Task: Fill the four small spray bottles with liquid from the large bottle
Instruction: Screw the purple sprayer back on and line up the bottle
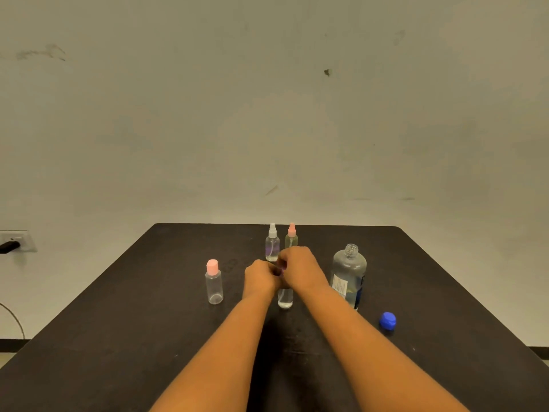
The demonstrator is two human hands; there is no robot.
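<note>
A small clear bottle [285,298] holding liquid stands at the table's middle. My left hand [261,276] grips its upper part, and my right hand [300,267] is curled round its purple cap [282,267], which is mostly hidden. The large clear bottle [349,276] stands uncapped to the right, partly behind my right forearm. Its blue cap [387,320] lies on the table further right. A small bottle with a pink cap [214,282] stands to the left and looks empty. Behind my hands stand two spray bottles, one with a white top [272,243] and one with a pink top [291,237].
The dark table [133,337] runs to a far edge against a plain wall. A wall socket with a black plug [13,243] sits low at the left, with a cable below it.
</note>
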